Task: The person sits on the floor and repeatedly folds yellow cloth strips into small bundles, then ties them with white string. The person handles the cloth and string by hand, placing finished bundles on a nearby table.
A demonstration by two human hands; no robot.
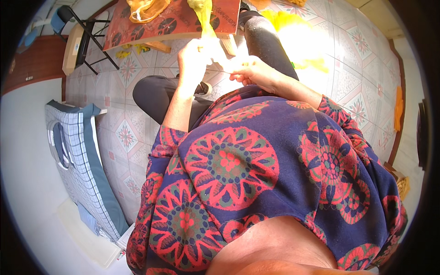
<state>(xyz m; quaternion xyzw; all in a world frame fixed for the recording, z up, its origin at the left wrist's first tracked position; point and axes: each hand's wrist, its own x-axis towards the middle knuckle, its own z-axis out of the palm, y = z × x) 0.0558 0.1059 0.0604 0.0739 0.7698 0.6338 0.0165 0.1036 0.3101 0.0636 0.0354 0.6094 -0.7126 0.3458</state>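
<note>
A twisted length of yellow mesh-like material [202,15] comes off the edge of a red plywood board [113,36] down to my hands. My left hand [190,56] grips its lower end, where strong sunlight washes out the detail. Just to the right, my right hand [254,70] is closed at the fingertips on a thin strand [225,71] that runs towards the left hand. Glare hides what the strand is and how it joins the yellow material. Both hands are above my lap, close to the board's near edge.
An orange mesh bag [149,12] lies on the board, which bears printed writing. A sunlit yellow heap [292,37] is on the tiled floor [357,74] at the right. Far left are a black folding chair [90,36], a cardboard box [73,48] and a bed with checked cloth [74,137].
</note>
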